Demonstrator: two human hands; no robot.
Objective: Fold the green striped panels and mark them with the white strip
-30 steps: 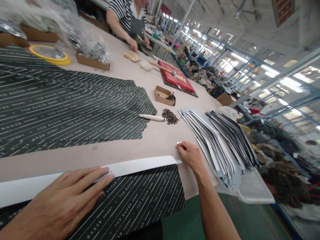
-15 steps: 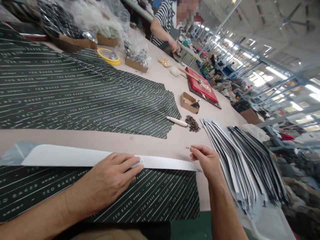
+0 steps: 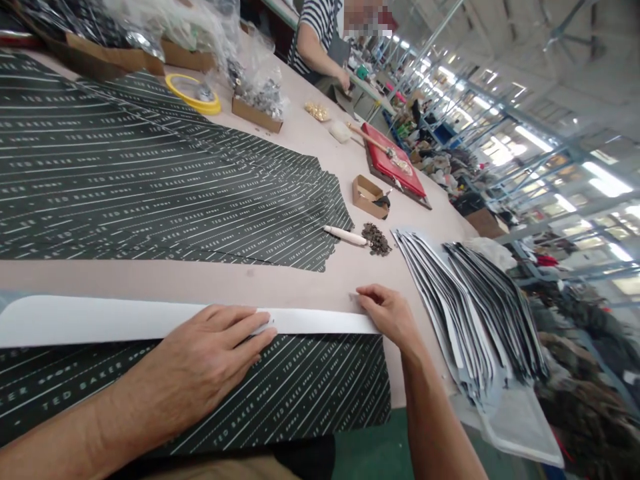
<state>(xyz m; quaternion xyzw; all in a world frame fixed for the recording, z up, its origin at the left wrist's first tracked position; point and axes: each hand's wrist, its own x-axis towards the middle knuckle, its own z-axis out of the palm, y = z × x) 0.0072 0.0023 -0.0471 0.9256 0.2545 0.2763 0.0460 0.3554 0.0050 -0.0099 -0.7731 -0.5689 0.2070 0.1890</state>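
Note:
My left hand lies flat across a long white paper strip, its fingertips on the strip near the middle. The strip runs along the top edge of a dark green sheet printed "TED BAKER SPORT". My right hand is at the strip's right end, fingertips touching the strip and the tan table beside it. Neither hand visibly holds anything. A stack of similar dark printed sheets spreads over the table's far left.
Fanned piles of cut striped pieces sit right of my right hand. Ahead lie a white-handled awl, a heap of small dark parts, a cardboard box and a red pad. A striped-shirted co-worker stands at the far end.
The white strip now lies straight along the sheet's top edge. My left hand has shifted right along it, and my right hand has come down onto the strip's right end. The view has swung slightly.

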